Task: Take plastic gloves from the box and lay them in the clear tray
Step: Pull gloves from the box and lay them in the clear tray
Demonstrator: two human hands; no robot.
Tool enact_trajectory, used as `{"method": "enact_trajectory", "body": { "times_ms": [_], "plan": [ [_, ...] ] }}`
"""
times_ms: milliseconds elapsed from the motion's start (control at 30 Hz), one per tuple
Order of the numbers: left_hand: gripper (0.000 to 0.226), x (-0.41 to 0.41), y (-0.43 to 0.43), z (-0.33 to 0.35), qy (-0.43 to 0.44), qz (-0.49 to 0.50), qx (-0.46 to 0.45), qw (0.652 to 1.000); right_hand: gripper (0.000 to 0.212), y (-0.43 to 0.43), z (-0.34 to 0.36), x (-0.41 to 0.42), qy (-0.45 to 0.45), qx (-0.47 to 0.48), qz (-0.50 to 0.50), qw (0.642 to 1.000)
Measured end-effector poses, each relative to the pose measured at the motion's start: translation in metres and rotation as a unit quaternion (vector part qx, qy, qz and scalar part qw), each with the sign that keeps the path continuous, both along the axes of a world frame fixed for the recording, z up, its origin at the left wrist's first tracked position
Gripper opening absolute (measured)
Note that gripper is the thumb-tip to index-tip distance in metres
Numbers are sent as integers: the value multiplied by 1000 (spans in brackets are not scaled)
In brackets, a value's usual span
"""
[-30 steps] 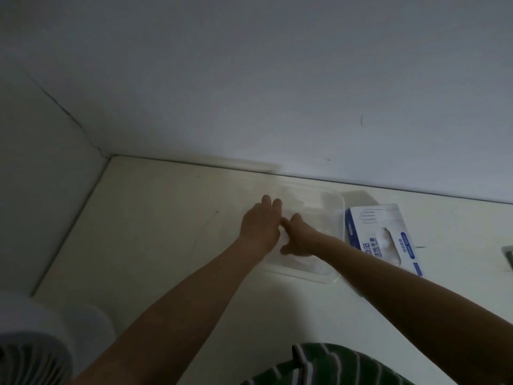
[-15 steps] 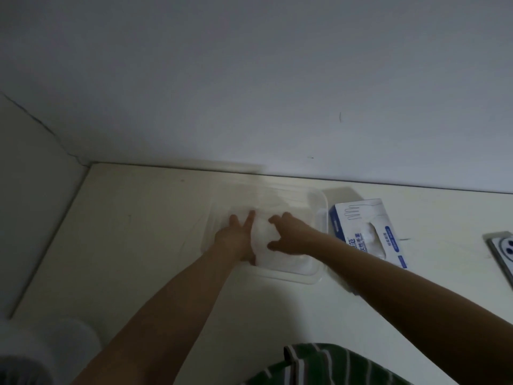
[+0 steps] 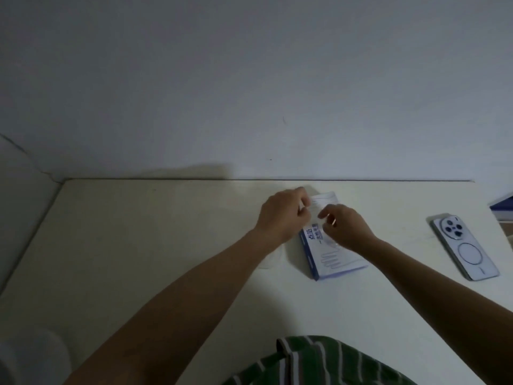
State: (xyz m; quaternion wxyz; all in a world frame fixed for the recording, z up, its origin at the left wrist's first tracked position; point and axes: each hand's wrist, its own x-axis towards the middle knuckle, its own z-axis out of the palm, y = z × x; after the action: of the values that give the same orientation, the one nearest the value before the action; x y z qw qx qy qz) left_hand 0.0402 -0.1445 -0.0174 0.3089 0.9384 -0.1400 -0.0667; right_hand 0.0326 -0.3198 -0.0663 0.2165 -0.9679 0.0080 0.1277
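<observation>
Left hand [image 3: 283, 215], right hand [image 3: 348, 230], at glove box [image 3: 333, 259] opening

on my feed the person wears a dark green fabric shirt with thin pale stripes [image 3: 319, 362], which i catch only at the bottom edge of the head view. the stripes run lengthwise down the cloth, and the fabric bunches into a raised fold near its left end. the left forearm [image 3: 180, 307] and the right forearm [image 3: 433, 284] are bare along all i can see of them, uncovered right down to the left hand [image 3: 283, 215] and the right hand [image 3: 349, 229]. the dim light hides finer detail from me.
</observation>
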Motion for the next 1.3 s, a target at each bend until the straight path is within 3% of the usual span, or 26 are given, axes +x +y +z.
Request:
{"method": "enact_trajectory", "body": {
  "times_ms": [100,267,333,433,567,667,733,833,933,1033,1133,1300],
  "plan": [
    [26,-6,-33,-12,69,-61,13,996,22,-13,-14,-13,4,-49,36,998],
    [52,-6,-54,-42,172,-68,83,979,23,-16,-27,-9,8,-70,43,997],
    [58,-5,-56,-53,193,-64,101,974,18,-17,-31,-5,16,-97,45,994],
    [68,-5,-57,-63,197,-60,121,971,15,-18,-35,-4,21,-64,12,998],
    [77,-5,-61,-69,179,-64,158,969,10,-27,-32,0,20,112,-57,992],
    [81,-3,-63,-69,171,-63,166,969,9,-36,-17,3,39,356,-143,922],
    [78,-2,-64,-68,171,-54,162,970,12,-39,-12,1,38,408,-151,900],
    [75,0,-66,-69,174,-50,162,970,17,-40,-16,-7,18,372,-164,914],
    [75,1,-65,-71,170,-51,170,969,43,-40,-23,-13,32,207,-132,969],
    [85,1,-66,-72,169,-44,173,969,27,-34,-32,-15,-4,50,-47,998],
    [84,-2,-66,-74,167,-40,168,971,26,-30,-35,-13,-24,70,-54,996],
    [66,-2,-66,-71,135,-57,212,966,36,-34,-25,-12,-53,259,-138,955]
  ]
}}
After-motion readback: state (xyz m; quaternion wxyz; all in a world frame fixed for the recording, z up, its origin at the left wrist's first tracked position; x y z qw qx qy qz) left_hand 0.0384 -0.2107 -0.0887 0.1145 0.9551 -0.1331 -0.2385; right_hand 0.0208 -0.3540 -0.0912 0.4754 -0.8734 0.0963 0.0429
